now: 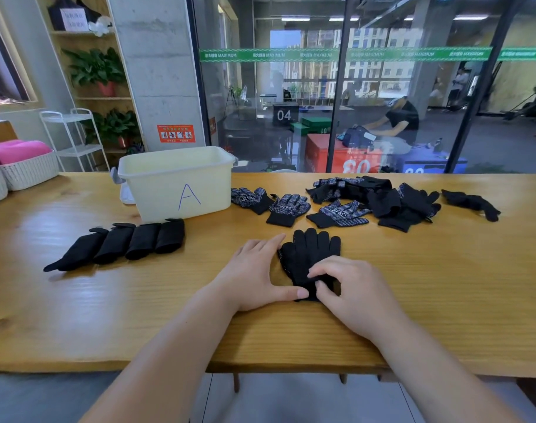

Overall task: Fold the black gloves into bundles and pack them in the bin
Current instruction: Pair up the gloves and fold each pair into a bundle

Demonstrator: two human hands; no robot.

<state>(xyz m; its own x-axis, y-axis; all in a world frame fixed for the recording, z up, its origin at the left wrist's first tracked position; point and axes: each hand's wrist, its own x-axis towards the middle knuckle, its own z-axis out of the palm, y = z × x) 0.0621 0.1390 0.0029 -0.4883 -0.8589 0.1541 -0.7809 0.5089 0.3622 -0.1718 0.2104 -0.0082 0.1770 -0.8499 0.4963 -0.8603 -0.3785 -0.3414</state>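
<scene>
1. Head view: black glove lies flat, centre of the surface's near edge.
2. Left hand, fingers straight, steadies it; right hand fingers pinch its cuff.
3. Folding looks just begun; next, roll the cuff forward tightly.
4. Four bundles wait beside the bin.

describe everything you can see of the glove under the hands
The glove is black knit fabric and lies flat on the wooden table near its front edge, with its finger ends spread and pointing away from the person. Small white grip dots show along its left edge. The cuff end is nearest the person and looks bunched. The left hand rests beside it, thumb tip against the cuff. The right hand lies over the cuff end, its curled fingers pinching the fabric.
</scene>
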